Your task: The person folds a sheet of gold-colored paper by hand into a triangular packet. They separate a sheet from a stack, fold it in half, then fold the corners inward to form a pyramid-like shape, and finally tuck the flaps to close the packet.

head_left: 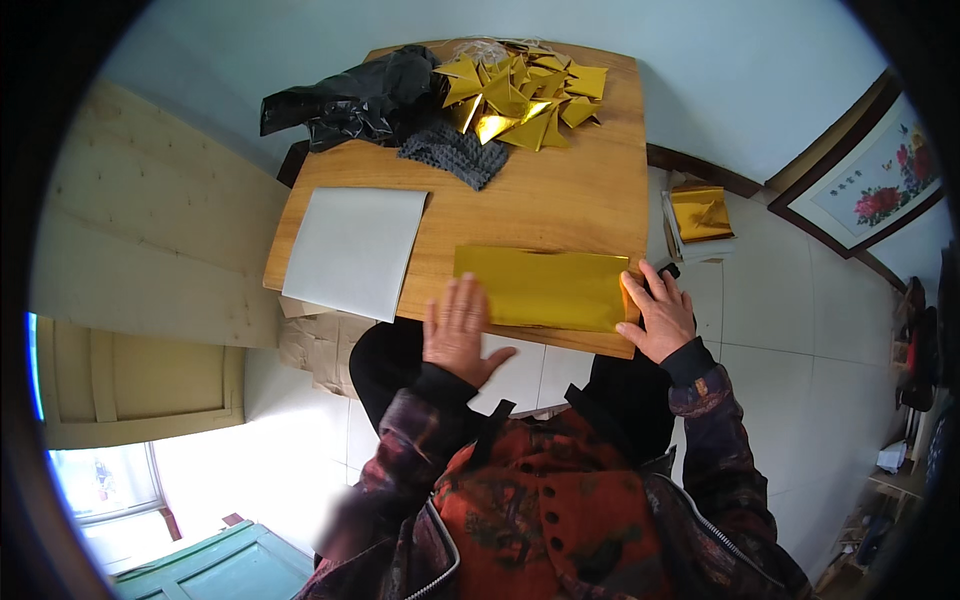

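Note:
A rectangle of shiny gold foil paper (pixel 556 290) lies flat along the near edge of the wooden table. My left hand (pixel 460 330) rests over its left end, palm down, with fingers stretched out and thumb apart. At the right end, the fingertips of my right hand (pixel 660 312) touch the paper's edge, its fingers spread; it grips nothing that I can see. To the left of the gold paper lies a sheet of silver-grey paper (pixel 355 250), apart from it.
Folded gold paper pieces (pixel 520 95) are heaped at the table's (pixel 570 205) back, beside a black plastic bag (pixel 365 95) and a dark knitted cloth (pixel 455 152). More gold sheets (pixel 700 213) are stacked low at the right. A framed flower picture (pixel 868 180) leans by the wall.

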Tool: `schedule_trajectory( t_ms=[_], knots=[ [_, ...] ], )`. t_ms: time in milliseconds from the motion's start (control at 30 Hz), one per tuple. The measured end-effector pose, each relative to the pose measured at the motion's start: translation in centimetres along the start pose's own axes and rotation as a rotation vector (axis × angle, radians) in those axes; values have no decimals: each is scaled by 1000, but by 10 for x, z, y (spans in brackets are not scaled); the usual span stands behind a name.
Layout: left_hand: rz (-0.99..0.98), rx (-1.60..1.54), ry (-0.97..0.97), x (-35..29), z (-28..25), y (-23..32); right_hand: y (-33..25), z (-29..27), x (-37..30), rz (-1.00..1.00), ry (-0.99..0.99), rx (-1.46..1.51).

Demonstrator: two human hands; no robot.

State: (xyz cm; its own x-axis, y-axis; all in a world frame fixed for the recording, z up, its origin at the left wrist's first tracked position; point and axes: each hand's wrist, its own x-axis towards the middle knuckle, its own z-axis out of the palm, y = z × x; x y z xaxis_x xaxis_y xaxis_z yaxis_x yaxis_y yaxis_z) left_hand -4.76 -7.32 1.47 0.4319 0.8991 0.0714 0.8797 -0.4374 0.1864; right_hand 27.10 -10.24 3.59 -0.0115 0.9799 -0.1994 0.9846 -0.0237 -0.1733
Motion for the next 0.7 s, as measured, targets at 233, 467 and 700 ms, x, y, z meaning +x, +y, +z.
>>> schedule_trajectory(
  t_ms=[233,467,700],
  knots=[
    [467,-136,-113,41,38,118,-2,-1,-2,15,21,29],
    [383,-72,-174,23,44,82,0,0,-2,20,-9,76],
    [30,-18,-86,-8,25,-8,0,1,-2,18,-3,90]
  ],
)
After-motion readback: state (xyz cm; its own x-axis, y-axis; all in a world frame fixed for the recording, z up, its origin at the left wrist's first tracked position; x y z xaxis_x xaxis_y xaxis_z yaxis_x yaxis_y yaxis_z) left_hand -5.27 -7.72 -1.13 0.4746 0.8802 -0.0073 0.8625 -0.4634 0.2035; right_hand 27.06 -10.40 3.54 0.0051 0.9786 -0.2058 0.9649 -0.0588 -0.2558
